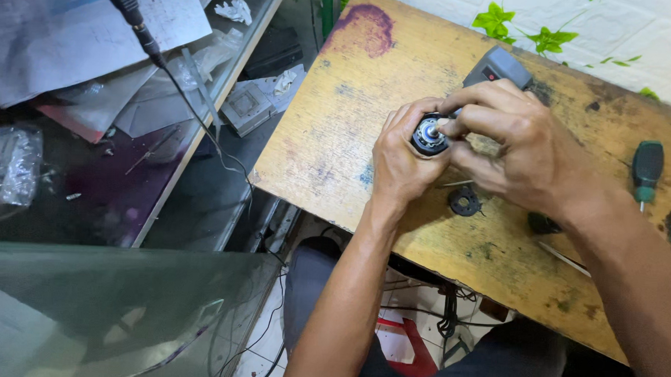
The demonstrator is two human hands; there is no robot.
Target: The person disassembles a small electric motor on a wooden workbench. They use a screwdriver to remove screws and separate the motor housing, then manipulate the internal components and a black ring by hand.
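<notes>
Worn and stained, a yellow wooden table (338, 136) is filling the upper right of the view, with a cluttered glass-topped shelf (88, 162) of papers (56, 25) and a dangling black cable (195, 114) sitting to its left. Over the table, the left hand (401, 161) is wrapping closed around a small round motor (428, 136), its metal end face pointing up. The right hand (518, 140) is pinching closed at that face, fingertips (447, 125) touching its centre. Behind the hands, a grey tool housing (499, 67) is lying on the table. Just below them a black ring-shaped part (465, 200) is resting, and a green-handled screwdriver (645, 172) is lying further right. The motor is looking rigid, dense for its size and probably smooth-sided, so gripping around its barrel seems safest.
</notes>
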